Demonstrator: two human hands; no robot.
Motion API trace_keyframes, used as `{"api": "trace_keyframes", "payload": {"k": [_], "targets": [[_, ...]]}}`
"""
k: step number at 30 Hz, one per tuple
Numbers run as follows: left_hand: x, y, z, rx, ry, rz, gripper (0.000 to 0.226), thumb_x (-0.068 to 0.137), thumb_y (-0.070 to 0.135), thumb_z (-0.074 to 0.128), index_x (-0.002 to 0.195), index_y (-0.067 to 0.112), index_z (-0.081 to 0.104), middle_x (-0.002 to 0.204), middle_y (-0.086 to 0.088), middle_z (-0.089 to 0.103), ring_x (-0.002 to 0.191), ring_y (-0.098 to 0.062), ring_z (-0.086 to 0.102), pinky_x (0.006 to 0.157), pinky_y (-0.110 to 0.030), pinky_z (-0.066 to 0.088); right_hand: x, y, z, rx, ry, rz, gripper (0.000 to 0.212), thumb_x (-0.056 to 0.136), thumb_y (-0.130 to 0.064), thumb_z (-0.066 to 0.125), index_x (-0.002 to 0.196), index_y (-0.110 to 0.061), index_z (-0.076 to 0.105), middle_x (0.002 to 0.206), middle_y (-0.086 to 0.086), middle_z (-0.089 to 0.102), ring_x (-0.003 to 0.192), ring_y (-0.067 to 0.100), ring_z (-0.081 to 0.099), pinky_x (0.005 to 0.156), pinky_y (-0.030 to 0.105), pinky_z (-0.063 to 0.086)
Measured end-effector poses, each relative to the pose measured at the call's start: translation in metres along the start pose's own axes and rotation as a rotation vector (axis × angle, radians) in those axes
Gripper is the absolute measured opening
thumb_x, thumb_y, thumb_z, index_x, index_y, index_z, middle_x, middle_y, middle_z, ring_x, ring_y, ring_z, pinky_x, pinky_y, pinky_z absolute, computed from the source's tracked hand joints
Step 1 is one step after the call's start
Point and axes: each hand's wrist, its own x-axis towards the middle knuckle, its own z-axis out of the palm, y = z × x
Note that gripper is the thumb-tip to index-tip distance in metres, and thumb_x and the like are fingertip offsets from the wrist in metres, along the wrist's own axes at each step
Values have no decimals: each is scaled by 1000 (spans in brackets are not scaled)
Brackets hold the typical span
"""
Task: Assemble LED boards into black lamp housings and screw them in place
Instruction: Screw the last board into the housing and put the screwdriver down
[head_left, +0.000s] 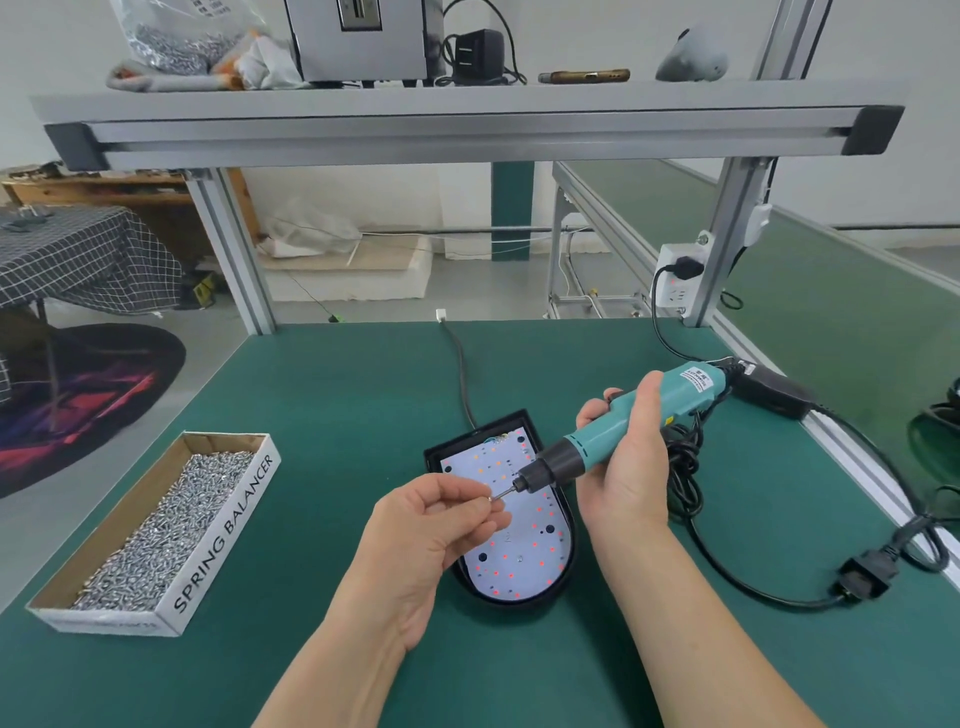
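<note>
A black lamp housing (569, 540) lies on the green table with a white LED board (519, 556) seated inside it, dotted with red and orange LEDs. My right hand (631, 462) grips a teal electric screwdriver (628, 428) tilted down to the left above the board. My left hand (441, 525) pinches a small screw (492, 497) at the tip of the screwdriver bit. One screw sits in the board near its lower middle.
A cardboard box (228, 530) marked SPRING BALANCER, full of loose screws, stands at the left. The screwdriver's black cable and plug (862, 584) loop over the table at the right. A thin black wire (460, 374) runs from the housing toward the back edge. An aluminium shelf (467, 130) spans overhead.
</note>
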Motion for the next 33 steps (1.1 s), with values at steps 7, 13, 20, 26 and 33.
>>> {"api": "trace_keyframes", "payload": {"k": [7,13,20,26,33], "targets": [[-1,-1,1,3,-8,-10,9,84,-13,67,90,-6,67,85,-22,75,78,-30,76,62,-20,58,-1,-1,0,-19,-3,-12,34,95,-48,65,91,-17,53,66,-12,58,57,8,57,57,18,51],[-5,-3,5,35,31,52,9,83,-12,69,87,-4,67,82,-21,75,79,-31,76,63,-20,57,-3,-2,1,-55,-14,-23,34,95,-49,64,89,-18,53,63,-12,58,57,8,56,56,19,51],[-12,-20,16,557,203,477,32,83,-4,69,70,24,65,69,3,69,70,-20,69,66,-28,54,-5,0,2,-107,3,-23,33,95,-51,62,88,-20,52,58,-13,60,56,8,57,59,19,50],[-8,-30,14,758,245,714,29,83,-4,71,74,22,63,72,9,63,67,-15,59,64,-27,50,-4,2,1,-108,15,-11,32,96,-48,62,88,-19,51,57,-12,60,55,8,56,55,17,50],[-5,-28,7,622,159,522,38,83,5,75,98,36,58,88,16,70,80,-5,70,73,-17,55,-3,-4,1,-86,41,-1,33,95,-49,64,86,-19,52,56,-12,59,53,7,56,52,18,49]]}}
